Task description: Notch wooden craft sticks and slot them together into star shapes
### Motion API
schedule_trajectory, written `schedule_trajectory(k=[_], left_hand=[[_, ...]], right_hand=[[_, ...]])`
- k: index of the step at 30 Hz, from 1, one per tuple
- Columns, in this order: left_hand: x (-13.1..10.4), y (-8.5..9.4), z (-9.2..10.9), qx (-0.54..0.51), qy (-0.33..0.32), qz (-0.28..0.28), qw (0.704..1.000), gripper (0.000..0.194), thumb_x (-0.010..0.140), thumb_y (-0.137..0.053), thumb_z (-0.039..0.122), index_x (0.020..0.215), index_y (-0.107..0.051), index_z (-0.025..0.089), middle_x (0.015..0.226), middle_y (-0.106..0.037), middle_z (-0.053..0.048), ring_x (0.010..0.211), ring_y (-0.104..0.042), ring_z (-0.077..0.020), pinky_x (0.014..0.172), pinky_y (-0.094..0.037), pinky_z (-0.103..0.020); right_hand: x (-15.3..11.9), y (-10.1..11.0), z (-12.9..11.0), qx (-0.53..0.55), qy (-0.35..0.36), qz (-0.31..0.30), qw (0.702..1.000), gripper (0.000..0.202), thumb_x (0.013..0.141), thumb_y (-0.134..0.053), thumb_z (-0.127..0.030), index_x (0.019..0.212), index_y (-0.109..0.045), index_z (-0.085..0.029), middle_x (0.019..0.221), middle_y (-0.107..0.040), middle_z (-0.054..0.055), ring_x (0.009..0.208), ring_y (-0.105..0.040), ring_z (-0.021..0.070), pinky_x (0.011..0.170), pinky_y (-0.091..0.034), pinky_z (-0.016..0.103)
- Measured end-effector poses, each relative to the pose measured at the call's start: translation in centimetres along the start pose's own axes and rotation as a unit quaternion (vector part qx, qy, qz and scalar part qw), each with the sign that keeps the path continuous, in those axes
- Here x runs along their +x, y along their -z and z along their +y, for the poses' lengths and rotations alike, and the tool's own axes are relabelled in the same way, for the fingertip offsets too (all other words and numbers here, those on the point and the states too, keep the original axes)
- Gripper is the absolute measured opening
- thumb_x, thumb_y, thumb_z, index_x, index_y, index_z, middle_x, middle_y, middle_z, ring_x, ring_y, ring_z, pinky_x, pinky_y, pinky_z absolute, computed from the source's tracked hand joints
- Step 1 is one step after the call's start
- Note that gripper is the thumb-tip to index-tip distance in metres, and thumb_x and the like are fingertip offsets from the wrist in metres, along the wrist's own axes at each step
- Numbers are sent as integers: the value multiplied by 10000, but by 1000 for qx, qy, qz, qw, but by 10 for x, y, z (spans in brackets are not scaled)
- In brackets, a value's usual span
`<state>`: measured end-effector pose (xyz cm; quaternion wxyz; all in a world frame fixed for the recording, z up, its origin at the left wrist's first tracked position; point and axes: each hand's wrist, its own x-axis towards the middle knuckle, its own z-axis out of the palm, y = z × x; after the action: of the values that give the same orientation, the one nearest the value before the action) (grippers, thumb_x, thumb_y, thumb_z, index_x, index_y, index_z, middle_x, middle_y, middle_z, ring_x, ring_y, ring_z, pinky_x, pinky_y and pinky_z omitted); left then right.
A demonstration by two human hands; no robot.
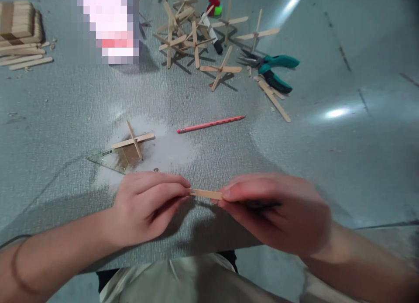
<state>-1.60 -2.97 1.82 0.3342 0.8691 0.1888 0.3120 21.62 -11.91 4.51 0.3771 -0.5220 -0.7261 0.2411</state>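
Observation:
Between my two hands a wooden craft stick point(207, 194) is held level above the near part of the table. My left hand point(149, 202) pinches its left end, where a small notch shows. The right end is gripped by my right hand point(276, 211), thumb and finger closed on it; something dark shows under that palm, too shadowed to name. Just beyond my left hand lie two sticks joined as a cross point(133, 140), over a clear set square point(106, 156) with a brown patch under it. A red pencil point(211, 124) lies farther out, pointing right.
Several crossed-stick pieces point(195, 44) are heaped at the back, near a black-and-white marker point(212, 32) and teal-handled pliers point(275, 69). Loose sticks point(274, 100) lie beside the pliers. Bundled craft sticks point(19, 21) sit at the back left, next to a pixelated object point(111, 23).

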Motion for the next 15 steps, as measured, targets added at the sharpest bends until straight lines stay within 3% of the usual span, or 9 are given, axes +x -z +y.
schedule_trajectory(k=[6, 10, 13, 15], left_hand=[[-6, -3, -4, 129, -107, -4, 986, 129, 934, -561, 93, 1017, -658, 113, 1002, -788, -102, 845, -755, -183, 713, -595, -290], [-7, -7, 1, 164, -140, -9, 976, 176, 972, -469, 103, 1027, -635, 82, 961, -760, -131, 825, -726, -211, 681, -554, -322], [-3, -9, 4, 144, -114, -23, 983, 172, 974, -424, 93, 1001, -592, 116, 923, -728, -117, 788, -681, -195, 657, -533, -312], [1, -8, 1, 55, -45, -38, 997, 152, 969, -407, 91, 939, -536, 164, 870, -679, -70, 749, -631, -155, 645, -522, -276]], right_hand=[[-2, -3, -1, 44, 3, -6, 999, 169, 905, -661, -83, 968, -640, -239, 775, -778, -24, 638, -738, 111, 605, -571, 205], [-2, -3, -2, 55, 10, -21, 998, 161, 921, -652, -93, 983, -619, -239, 765, -767, -23, 637, -729, 106, 606, -565, 202], [-4, -3, -2, 56, 18, -41, 997, 195, 915, -635, -78, 999, -608, -251, 805, -781, -20, 659, -738, 116, 627, -574, 221], [-4, -3, -2, 35, 27, -50, 998, 192, 916, -615, -84, 989, -604, -260, 799, -780, -23, 638, -729, 121, 612, -568, 233]])
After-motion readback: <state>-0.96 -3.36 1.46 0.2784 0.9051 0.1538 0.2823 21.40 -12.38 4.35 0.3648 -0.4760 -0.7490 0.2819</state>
